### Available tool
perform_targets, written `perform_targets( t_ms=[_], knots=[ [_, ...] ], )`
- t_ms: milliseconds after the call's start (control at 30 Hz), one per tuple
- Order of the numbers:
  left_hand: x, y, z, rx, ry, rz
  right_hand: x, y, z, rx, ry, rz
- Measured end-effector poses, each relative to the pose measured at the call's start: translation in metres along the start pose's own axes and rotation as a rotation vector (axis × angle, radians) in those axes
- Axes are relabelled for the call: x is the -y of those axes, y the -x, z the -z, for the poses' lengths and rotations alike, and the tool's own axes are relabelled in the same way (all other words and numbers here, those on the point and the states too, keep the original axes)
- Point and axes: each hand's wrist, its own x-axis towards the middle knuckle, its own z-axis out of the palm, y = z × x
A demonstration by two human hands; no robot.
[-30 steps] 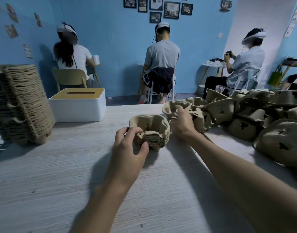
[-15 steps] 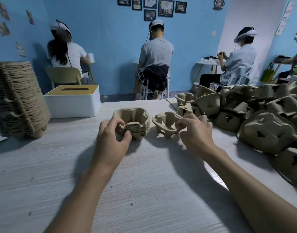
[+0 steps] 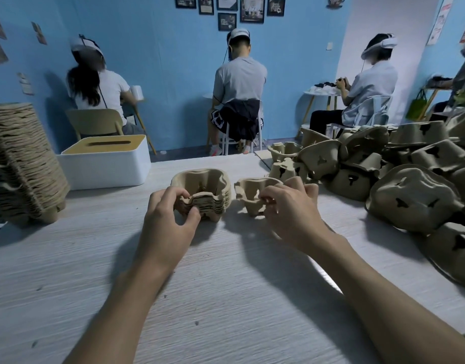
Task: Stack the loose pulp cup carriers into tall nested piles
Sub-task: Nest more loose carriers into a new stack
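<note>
At the middle of the pale table (image 3: 226, 298) sits a short nested pile (image 3: 207, 190) of pulp cup carriers, cups upward, its layered rims showing along the near side. The left hand (image 3: 168, 219) grips that near side, fingers curled over the top rim and thumb pressed low against the stack. This covers the front corner of the pile, and the layers cannot be counted. Just to the right stands a single carrier (image 3: 249, 193), also cups up; whether it touches the pile is hard to tell. The right hand (image 3: 292, 214) pinches its near rim with curled fingers, hiding most of its near wall. Farther right lies a heap of loose carriers (image 3: 410, 195), most of them upside down with dark slits showing. The heap runs off the right edge of the view, so its full extent cannot be seen. On the far left a tall pile (image 3: 23, 164) of nested carriers rises from the table and is cut by the left edge. Between it and the short pile, farther back, stands a white box (image 3: 105, 166) with a tan slotted lid. Beyond the table three seated people (image 3: 239, 82) in headsets sit turned away toward a blue wall. What their hands hold is too small to make out.
</note>
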Motion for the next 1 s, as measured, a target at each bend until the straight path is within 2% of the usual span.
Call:
perform_targets(
  t_ms=[133,200,267,500,633,800,1000],
  knots=[
    [0.001,0.001,0.0,-0.001,-0.001,0.003,-0.002,0.004,0.004,0.103,0.021,0.054],
    [0.001,0.0,0.0,0.004,0.0,0.003,-0.001,0.005,0.001,0.085,0.075,0.102],
    [0.001,0.0,0.0,0.009,0.001,0.001,-0.001,0.004,-0.001,-0.012,0.067,0.111],
    [0.0,0.002,-0.002,0.005,0.023,-0.022,-0.009,-0.003,0.007,-0.456,-0.218,0.121],
    [-0.003,0.004,-0.007,0.064,0.066,-0.066,-0.005,-0.004,0.01,-0.554,-0.274,0.161],
    [-0.008,0.008,-0.013,0.137,0.125,-0.147,-0.004,-0.004,0.01,-0.533,-0.359,0.24],
    [-0.008,0.011,-0.014,0.162,0.21,-0.082,-0.003,-0.002,0.008,-0.394,-0.447,0.306]
  ],
)
